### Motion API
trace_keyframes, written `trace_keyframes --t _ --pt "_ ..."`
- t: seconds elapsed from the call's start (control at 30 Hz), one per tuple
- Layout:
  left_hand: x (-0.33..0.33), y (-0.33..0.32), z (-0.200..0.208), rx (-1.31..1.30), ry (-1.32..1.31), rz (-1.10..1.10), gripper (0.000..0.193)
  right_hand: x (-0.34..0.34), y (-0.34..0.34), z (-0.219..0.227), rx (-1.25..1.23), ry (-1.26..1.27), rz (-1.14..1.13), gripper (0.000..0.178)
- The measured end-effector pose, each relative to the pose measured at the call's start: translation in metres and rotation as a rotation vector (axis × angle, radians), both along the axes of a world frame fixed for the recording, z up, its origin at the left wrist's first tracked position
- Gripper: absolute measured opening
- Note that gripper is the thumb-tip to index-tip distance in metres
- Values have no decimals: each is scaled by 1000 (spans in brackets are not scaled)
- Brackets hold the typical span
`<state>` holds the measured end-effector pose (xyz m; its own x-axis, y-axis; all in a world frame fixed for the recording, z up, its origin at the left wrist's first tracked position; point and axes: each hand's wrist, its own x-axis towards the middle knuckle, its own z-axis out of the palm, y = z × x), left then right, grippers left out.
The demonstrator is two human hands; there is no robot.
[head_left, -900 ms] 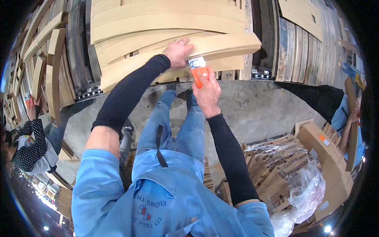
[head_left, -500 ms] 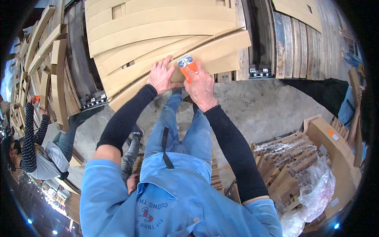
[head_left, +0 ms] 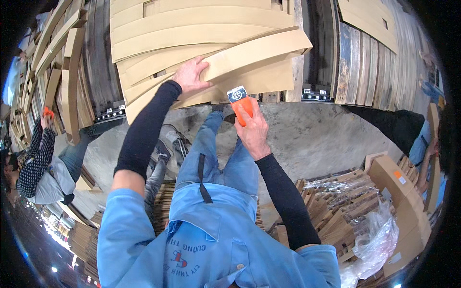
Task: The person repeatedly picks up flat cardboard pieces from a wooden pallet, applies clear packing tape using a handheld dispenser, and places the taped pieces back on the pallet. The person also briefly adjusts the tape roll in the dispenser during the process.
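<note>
Left hand [head_left: 191, 76] on a long folded cardboard strip [head_left: 261, 52], thumb and fingers parted across its near end; cannot tell whether they pinch it or only press. Strip lies slantwise on top of a stack of flat cardboard [head_left: 201, 29], far end to the right, folded edge up. Wooden planks [head_left: 298, 72] show at the stack's right side.

Right hand [head_left: 253, 128] closed around an orange-handled scraper [head_left: 241, 106], fingers wrapped on the grip. Broad dark blade points away from the body, apart from the strip, its tip over the near margin of the stack; contact there not clear.

Containers: large brown cardboard box [head_left: 401, 197] at lower right, orange-and-white sticker on its side; inside hidden from this angle. Just beside it, a bundle of cardboard pieces [head_left: 336, 206], partly covered by crumpled clear plastic film [head_left: 377, 242].

Neighbours: at left, a co-worker in spotted sleeves [head_left: 36, 165] holds an orange object [head_left: 48, 112] near more cardboard strips [head_left: 72, 86]. At far right, another person's hand is on a long upright strip [head_left: 433, 158].
</note>
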<state>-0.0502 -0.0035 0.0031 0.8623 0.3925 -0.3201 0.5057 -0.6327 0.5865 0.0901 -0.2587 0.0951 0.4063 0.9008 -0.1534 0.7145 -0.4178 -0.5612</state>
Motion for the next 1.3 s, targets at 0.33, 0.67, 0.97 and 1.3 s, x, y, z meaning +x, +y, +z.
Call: trace_keyframes --t 0.33,0.67,0.97,1.3 --pt "-4 45 -16 13 -5 141 50 13 66 -38 176 -91 39 46" --pt "12 7 -4 421 -9 94 33 6 44 -36 165 -96 23 48" --pt "34 -16 3 583 8 238 71 8 95 -14 -118 -137 74 35" --pt "56 -34 1 500 35 228 52 61 58 -19 -198 -22 186 20"
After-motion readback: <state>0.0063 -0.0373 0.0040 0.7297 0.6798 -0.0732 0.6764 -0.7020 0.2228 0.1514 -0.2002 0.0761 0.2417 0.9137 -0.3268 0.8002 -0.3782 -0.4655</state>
